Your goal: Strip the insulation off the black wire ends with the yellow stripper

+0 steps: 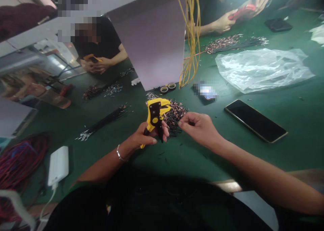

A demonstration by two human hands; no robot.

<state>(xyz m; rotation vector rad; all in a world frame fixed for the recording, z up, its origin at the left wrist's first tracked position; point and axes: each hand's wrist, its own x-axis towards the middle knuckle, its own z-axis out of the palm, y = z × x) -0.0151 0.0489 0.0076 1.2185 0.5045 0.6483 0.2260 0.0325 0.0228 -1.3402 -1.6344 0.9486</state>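
Here is the yellow-and-black wire stripper (155, 115), out in front of the body, above the green table (298, 156), up in the left hand (149, 133), whose fingers and thumb wrap its handles. Its long axis runs away from the body with a slight lean: handles low and near, head high and far. The notch of the head faces right, towards the right hand's side and over the near heap of short wires (179, 110), copper ends showing.

And across from it, the right hand (202, 126), apart from the left, finger and thumb pinched on what looks like a thin wire (177, 121), too fine to be sure. Those fingertips sit right of the head and a little nearer the body; the left hand is the closer one, being on the tool.

Further out, two tape rolls (172, 86) beyond the heap, beside the foot of the pale board (154, 38); a bundle of black wires (108, 119) off to the left, a dark phone (255, 121) well to the right.
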